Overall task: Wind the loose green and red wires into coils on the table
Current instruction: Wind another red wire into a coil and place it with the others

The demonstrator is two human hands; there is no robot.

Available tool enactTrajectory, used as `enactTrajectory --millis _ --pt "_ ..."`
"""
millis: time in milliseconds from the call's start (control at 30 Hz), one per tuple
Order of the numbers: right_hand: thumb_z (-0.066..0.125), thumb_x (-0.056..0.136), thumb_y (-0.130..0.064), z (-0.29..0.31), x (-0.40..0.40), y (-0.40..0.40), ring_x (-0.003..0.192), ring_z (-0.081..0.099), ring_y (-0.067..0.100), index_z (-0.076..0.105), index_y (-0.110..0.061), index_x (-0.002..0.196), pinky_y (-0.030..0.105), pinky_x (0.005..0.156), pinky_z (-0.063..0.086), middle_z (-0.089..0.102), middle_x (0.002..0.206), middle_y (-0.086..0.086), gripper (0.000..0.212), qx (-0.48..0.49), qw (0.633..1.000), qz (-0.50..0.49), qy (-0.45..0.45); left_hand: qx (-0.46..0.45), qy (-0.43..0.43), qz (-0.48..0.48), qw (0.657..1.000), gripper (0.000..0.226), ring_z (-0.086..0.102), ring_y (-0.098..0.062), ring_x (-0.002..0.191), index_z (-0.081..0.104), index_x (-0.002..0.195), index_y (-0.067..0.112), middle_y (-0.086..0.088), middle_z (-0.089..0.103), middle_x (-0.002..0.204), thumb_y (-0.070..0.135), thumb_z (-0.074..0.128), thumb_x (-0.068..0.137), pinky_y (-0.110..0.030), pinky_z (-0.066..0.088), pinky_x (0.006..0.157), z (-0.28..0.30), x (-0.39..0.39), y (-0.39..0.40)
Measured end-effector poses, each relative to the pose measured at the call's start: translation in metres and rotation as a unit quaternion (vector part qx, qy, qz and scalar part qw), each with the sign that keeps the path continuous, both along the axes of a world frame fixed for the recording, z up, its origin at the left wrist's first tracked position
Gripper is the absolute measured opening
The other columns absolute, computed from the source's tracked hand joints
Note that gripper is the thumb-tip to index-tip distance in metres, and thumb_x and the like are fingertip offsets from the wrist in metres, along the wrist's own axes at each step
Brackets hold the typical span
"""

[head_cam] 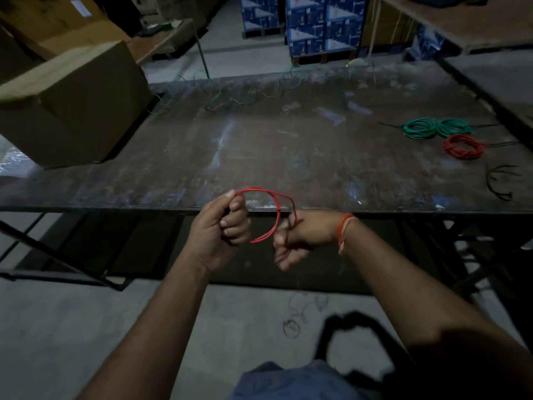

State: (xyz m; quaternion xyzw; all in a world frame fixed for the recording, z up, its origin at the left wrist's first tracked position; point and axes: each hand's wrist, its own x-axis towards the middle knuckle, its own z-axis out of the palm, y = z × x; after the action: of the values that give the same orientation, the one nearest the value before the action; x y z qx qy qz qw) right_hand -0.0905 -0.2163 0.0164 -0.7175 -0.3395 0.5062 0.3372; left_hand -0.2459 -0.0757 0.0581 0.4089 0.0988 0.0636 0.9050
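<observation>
My left hand (222, 229) grips a loose red wire (275, 207) in front of the table's near edge, thumb on top of its first loops. The wire arcs over to my right hand (291, 241), whose fingers are curled round it; a thin strand hangs from that hand toward the floor. Two finished green coils (435, 128) and one red coil (463, 147) lie at the table's right side. A long loose green wire (248, 95) snakes along the far edge of the dark table (259, 145).
A large cardboard box (69, 111) sits on the table's left end. Black cable ties (500, 183) lie near the right front corner. Blue cartons (314, 21) are stacked on the floor beyond. Another table (473, 27) stands at the right rear. Wire scraps (291, 327) lie on the floor.
</observation>
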Motion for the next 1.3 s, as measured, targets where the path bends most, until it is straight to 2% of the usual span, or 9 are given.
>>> enactTrajectory --millis 133,267,333,400,467,567,733,867,1300 --pt "0.058 0.094 -0.006 -0.003 0.039 -0.007 0.100 0.070 0.042 0.070 0.004 0.107 0.042 0.087 0.058 0.071 0.106 0.027 0.021 -0.153 0.888 -0.075 -0.427 0.135 0.012 0.011 0.991 0.028 0.018 -0.004 0.042 0.048 0.072 0.018 0.010 0.027 0.050 0.028 0.044 0.098 -0.017 0.018 0.040 0.001 0.000 -0.007" --pt "0.056 0.099 -0.003 0.000 0.008 0.012 0.083 0.072 0.036 0.068 0.006 0.093 0.034 0.067 0.062 0.071 0.087 0.024 0.016 0.031 0.985 -0.039 -0.163 0.055 -0.013 -0.002 0.998 0.029 0.011 -0.005 0.043 0.048 0.072 0.020 0.013 0.028 0.048 0.031 0.041 0.098 -0.020 0.010 0.042 0.001 0.007 -0.008" --pt "0.052 0.101 -0.006 -0.010 0.012 0.008 0.097 0.070 0.041 0.068 0.004 0.097 0.031 0.071 0.060 0.070 0.100 0.027 0.020 -0.087 0.967 0.064 -0.230 0.079 -0.018 0.010 0.997 0.030 0.011 -0.006 0.044 0.046 0.073 0.019 0.012 0.027 0.048 0.029 0.039 0.101 -0.022 0.008 0.044 0.002 0.010 -0.002" --pt "0.052 0.099 -0.010 -0.016 0.031 0.010 0.101 0.068 0.041 0.072 -0.001 0.102 0.037 0.083 0.056 0.072 0.104 0.025 0.022 -0.104 0.910 -0.066 -0.395 0.113 -0.013 0.015 0.993 0.030 0.012 -0.008 0.045 0.045 0.074 0.018 0.011 0.027 0.050 0.028 0.039 0.103 -0.024 0.008 0.045 0.002 0.010 0.004" --pt "0.050 0.100 -0.012 -0.016 0.028 0.020 0.088 0.072 0.035 0.071 -0.004 0.100 0.041 0.084 0.059 0.073 0.091 0.022 0.022 0.037 0.920 -0.157 -0.358 0.095 -0.019 0.011 0.995 0.030 0.011 -0.008 0.045 0.046 0.074 0.019 0.011 0.027 0.049 0.030 0.040 0.102 -0.024 0.008 0.045 0.000 0.012 0.012" --pt "0.050 0.104 -0.006 -0.001 0.013 0.027 0.086 0.072 0.034 0.067 0.006 0.106 0.032 0.074 0.059 0.069 0.090 0.025 0.021 0.000 0.987 0.010 -0.162 0.057 -0.025 0.003 0.998 0.030 0.010 -0.007 0.045 0.048 0.073 0.021 0.013 0.027 0.048 0.032 0.042 0.100 -0.024 0.006 0.045 0.000 0.015 0.029" --pt "0.051 0.101 -0.010 -0.004 0.037 0.049 0.088 0.072 0.036 0.072 -0.005 0.091 0.039 0.081 0.058 0.073 0.089 0.021 0.023 -0.027 0.897 -0.169 -0.408 0.081 -0.019 -0.017 0.996 0.031 0.018 -0.003 0.041 0.047 0.073 0.019 0.012 0.027 0.049 0.030 0.041 0.102 -0.023 0.009 0.043 0.003 0.018 0.057" --pt "0.058 0.098 -0.012 -0.008 0.021 0.071 0.083 0.072 0.026 0.075 -0.009 0.089 0.037 0.082 0.058 0.076 0.089 0.013 0.020 -0.051 0.951 -0.034 -0.304 0.039 -0.038 -0.045 0.997 0.032 0.018 -0.001 0.039 0.047 0.074 0.020 0.013 0.028 0.048 0.031 0.038 0.103 -0.021 0.007 0.042 0.011 0.026 0.084" --pt "0.062 0.099 -0.010 -0.023 0.008 0.060 0.070 0.062 0.015 0.064 -0.003 0.101 0.028 0.069 0.051 0.069 0.080 0.014 0.007 0.184 0.960 -0.187 -0.100 0.024 0.099 -0.079 0.992 0.033 0.021 -0.001 0.036 0.045 0.073 0.020 0.012 0.027 0.045 0.032 0.040 0.103 -0.019 0.010 0.040 -0.002 0.053 0.113"
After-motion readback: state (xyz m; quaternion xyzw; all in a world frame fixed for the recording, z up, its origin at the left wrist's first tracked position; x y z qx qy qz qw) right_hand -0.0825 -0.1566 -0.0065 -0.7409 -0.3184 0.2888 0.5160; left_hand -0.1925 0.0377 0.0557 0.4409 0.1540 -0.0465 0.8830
